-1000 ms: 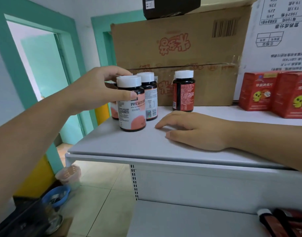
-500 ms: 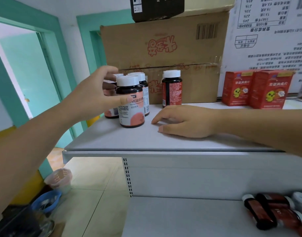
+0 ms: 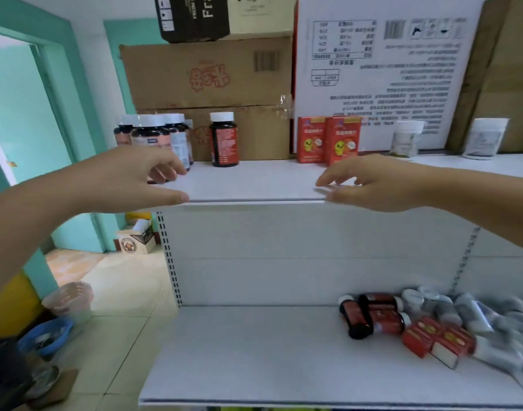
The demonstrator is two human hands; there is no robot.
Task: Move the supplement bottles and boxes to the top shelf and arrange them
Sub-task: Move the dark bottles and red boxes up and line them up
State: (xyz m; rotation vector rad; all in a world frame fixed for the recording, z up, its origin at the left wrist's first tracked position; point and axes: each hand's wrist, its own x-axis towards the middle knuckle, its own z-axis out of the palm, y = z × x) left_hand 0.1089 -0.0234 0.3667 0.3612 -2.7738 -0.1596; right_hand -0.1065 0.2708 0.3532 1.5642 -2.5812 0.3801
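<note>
Behind left hand point(image 3: 129, 179), bottle cluster point(image 3: 153, 129): lower halves hidden by the fingers, count unclear. Just beyond right hand point(image 3: 379, 185), red boxes point(image 3: 328, 139): print too small to read, one bottom corner covered by the fingers. Farther past right hand, two pale containers point(image 3: 405, 139): blurred, kind unclear. Below right hand, grey bottles point(image 3: 474, 315) smeared, the pile running off the right edge. Both forearms cut by the frame edges.

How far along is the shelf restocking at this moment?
Partly done. On the top shelf stand a cluster of bottles, one red-labelled bottle and two red boxes. In hand: nothing; the left hand and right hand are open at its front edge. Left: dark bottles, more boxes and white bottles lying heaped on the lower shelf.
</note>
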